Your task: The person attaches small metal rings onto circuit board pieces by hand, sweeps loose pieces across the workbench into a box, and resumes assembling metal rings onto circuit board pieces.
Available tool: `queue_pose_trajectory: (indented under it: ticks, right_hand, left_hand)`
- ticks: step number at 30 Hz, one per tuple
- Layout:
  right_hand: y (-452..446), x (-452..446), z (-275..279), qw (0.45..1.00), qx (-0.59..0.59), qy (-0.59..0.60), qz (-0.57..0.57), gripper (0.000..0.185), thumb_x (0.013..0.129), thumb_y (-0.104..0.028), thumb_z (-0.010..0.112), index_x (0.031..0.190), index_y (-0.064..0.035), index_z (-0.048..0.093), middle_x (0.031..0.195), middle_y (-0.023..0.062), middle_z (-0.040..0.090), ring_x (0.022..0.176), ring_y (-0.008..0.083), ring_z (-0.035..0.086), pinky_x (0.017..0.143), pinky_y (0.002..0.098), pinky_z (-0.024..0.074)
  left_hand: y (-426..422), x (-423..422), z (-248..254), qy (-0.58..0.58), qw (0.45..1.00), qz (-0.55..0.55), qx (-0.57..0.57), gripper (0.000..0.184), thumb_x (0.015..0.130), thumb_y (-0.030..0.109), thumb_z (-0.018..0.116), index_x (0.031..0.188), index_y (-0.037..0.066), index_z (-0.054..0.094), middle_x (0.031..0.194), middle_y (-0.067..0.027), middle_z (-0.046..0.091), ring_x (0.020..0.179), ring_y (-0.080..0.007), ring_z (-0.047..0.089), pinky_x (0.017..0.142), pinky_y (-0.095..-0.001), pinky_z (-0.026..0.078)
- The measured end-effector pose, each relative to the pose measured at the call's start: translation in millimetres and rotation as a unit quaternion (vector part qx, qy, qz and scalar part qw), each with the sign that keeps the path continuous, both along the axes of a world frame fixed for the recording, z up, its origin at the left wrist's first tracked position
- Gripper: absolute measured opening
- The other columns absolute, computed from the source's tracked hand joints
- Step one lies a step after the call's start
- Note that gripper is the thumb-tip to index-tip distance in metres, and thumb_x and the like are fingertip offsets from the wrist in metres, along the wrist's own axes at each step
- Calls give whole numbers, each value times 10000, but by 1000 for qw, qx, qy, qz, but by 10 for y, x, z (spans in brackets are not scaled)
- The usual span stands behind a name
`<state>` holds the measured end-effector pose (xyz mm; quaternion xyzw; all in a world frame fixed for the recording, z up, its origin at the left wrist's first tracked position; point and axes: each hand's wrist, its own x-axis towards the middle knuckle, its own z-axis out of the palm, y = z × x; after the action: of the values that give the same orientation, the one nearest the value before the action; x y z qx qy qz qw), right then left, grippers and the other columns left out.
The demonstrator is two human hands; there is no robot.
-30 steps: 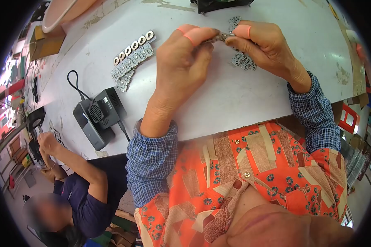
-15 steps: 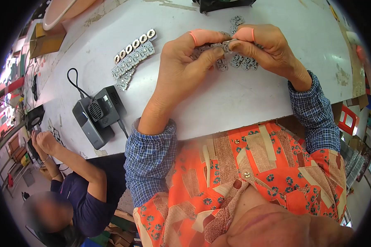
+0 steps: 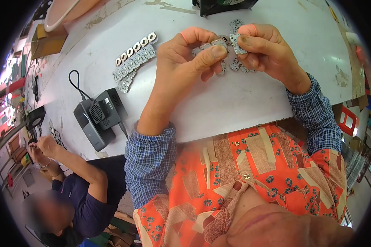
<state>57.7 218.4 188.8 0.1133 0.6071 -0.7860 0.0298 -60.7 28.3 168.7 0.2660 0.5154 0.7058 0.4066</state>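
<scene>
My left hand [image 3: 178,59] pinches a short strip of small grey circuit boards [image 3: 206,47] between thumb and fingers above the table. Between my right thumb and fingers is a single small circuit board [image 3: 237,44], held just right of the strip, with a narrow gap between them. Both my right hand [image 3: 270,49] and my left wear a pink band on a finger. Under and behind the hands lie loose circuit boards [image 3: 236,23], partly hidden by my fingers. Farther left, circuit board strips [image 3: 134,61] rest in an overlapping stack, with a row of round metallic parts [image 3: 136,44] along its upper edge.
A dark device with a cable [image 3: 99,115] sits on the white table [image 3: 202,111] near its front edge. At the back stands a black-framed object [image 3: 224,6]. A cardboard box [image 3: 47,41] and a pink basin [image 3: 68,12] are far left. Another person [image 3: 86,185] works at lower left.
My hands, earlier together on the boards, have moved slightly apart. One board is now separate in my right hand, while the strip stays in my left.
</scene>
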Motion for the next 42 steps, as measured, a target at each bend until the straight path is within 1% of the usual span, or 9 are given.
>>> queue_pose_trajectory:
  ticks: [5,15,18,24,27,32,35,38,42]
  right_hand:
    - [-20,-14,-80,978,195,56,-52,304,983,-308,668,820,-52,693,607,-46,566,509,5,477,442,178,350]
    - [-48,-12,-62,973,208,85,-55,269,982,-258,674,805,-56,680,593,-55,540,517,-7,453,448,178,334]
    - [-4,-14,-68,973,216,75,-35,267,981,-253,672,801,-57,675,593,-57,537,521,-11,454,449,177,331]
    - [-20,-21,-60,972,226,42,-52,266,971,-258,678,790,-63,673,590,-57,537,517,-11,454,441,178,323]
    - [-16,-28,-67,975,208,43,-61,267,966,-262,680,784,-66,674,590,-53,541,515,-11,454,437,179,321]
    - [-10,-29,-29,979,190,38,-58,258,964,-243,681,772,-72,665,601,-58,549,518,-4,455,447,181,321]
    - [42,-20,-35,967,249,44,-31,250,960,-200,682,766,-47,645,567,-17,519,505,46,471,450,238,335]
    - [104,-17,-14,869,474,136,29,238,947,-80,652,739,-8,561,600,52,497,511,131,473,477,298,340]
    - [121,-77,-34,808,534,251,-4,179,880,-35,675,753,-3,554,660,128,528,558,306,523,508,393,392]
  left_hand:
    - [41,81,-81,185,980,76,25,176,959,26,666,1121,-38,645,938,-83,708,748,-119,681,567,-215,512]
    - [117,79,-151,391,906,153,46,195,859,-92,673,1031,-8,635,872,-111,648,693,-178,656,596,-266,527]
    - [95,66,-198,429,893,138,18,187,913,-59,667,1095,-43,632,988,-117,678,790,-159,722,634,-242,601]
    - [114,60,-204,415,898,146,21,204,913,-61,662,1113,-33,627,977,-106,677,775,-150,718,625,-237,600]
    - [141,76,-182,339,924,175,39,196,857,-78,682,1029,-2,630,868,-116,650,675,-195,636,586,-283,513]
    - [99,31,-181,383,917,108,38,192,845,-71,697,1015,6,649,866,-106,652,636,-178,611,567,-282,494]
    - [76,2,-152,408,904,122,41,198,851,-70,688,1027,14,651,862,-109,649,622,-183,603,553,-287,483]
    - [121,15,-151,395,900,177,61,190,867,-71,666,1028,28,648,854,-116,635,620,-206,601,547,-302,476]
    - [116,-37,-142,463,874,136,59,239,859,-77,636,1062,48,631,844,-142,615,700,-310,630,612,-364,502]
